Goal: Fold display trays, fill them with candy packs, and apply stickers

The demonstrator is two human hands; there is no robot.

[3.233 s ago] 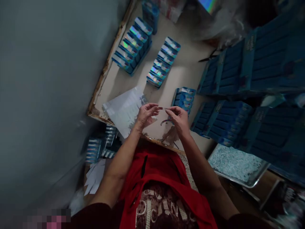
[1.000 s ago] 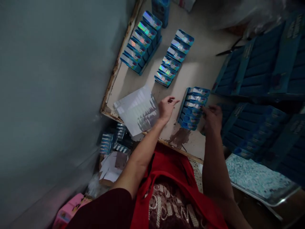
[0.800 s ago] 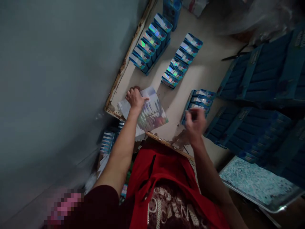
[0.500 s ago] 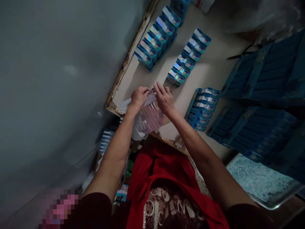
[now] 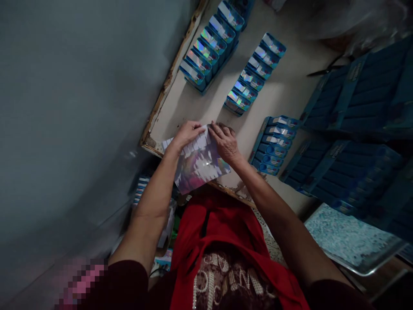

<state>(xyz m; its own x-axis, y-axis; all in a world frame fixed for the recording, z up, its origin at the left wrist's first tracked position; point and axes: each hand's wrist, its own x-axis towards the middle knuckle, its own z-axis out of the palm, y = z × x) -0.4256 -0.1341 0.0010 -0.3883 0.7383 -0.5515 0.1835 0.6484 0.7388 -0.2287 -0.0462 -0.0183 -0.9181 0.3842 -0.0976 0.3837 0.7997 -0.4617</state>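
Observation:
Between my hands is a shiny, iridescent sticker sheet (image 5: 201, 165), with a strip of pale rectangular labels along its far side. It is tilted over the near edge of the table (image 5: 206, 103). My left hand (image 5: 189, 132) is closed on the sheet's far edge, thumb and fingers pinched. Bent over the same edge, just right of it, are the fingers of my right hand (image 5: 226, 141), closed on the sheet; their tips are partly hidden. Beyond my hands stands a row of small blue boxes (image 5: 253, 77) with shiny labels on their tops.
Another row of labelled blue boxes (image 5: 209, 47) stands in a tray along the wall side. A shorter blue row (image 5: 274, 144) lies right of my right hand. Stacked blue cartons (image 5: 351, 172) fill the right. Below them is a metal tray of pale blue bits (image 5: 351, 237). Black scissors (image 5: 327, 71) lie behind.
The sticker sheet has turned and flattened, so its pale label strip shows more. Both hands have come slightly nearer to me, and my left hand lies flatter along the edge.

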